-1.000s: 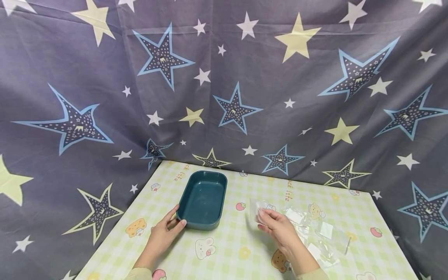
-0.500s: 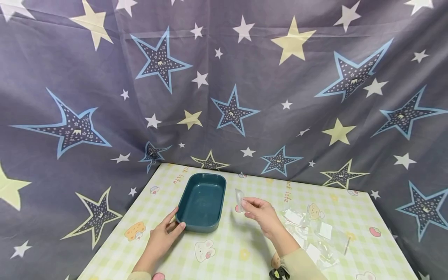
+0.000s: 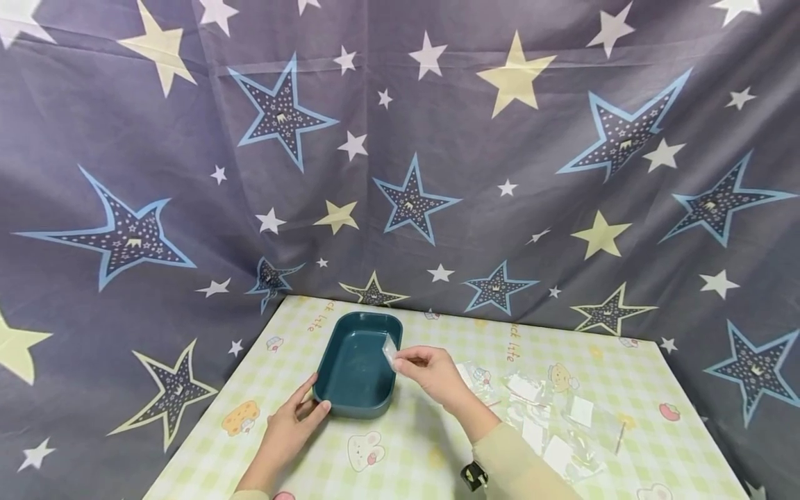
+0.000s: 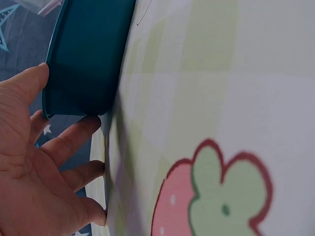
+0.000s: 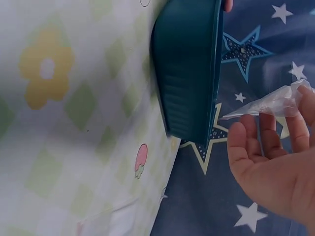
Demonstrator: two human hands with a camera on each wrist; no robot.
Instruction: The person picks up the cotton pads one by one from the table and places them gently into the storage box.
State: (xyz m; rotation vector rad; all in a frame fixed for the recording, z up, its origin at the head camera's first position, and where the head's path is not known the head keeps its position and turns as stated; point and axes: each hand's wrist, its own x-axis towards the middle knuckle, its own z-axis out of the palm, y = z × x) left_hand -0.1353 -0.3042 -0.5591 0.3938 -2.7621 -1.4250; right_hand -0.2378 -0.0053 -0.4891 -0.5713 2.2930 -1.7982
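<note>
A person's left hand (image 3: 289,423) is gripping the near left corner of a dark teal rectangular tray (image 3: 356,375) on a checkered tablecloth (image 3: 400,444), while the right hand (image 3: 434,375) is pinching a small clear plastic bag (image 3: 389,348) at the tray's right rim. The right wrist view is showing what the head view is hiding: the right palm, the lower fingers curling loosely, and the bag tapering to a point beside the rim. The left wrist view is revealing the left fingers spreading apart, two of them touching the cloth. Only the head view is taking in the tray's inner floor. One tray, two hands and one held bag are appearing; at least four clear packets (image 3: 525,387) with white labels are lying to the right, overlapping too much for an exact count.
</note>
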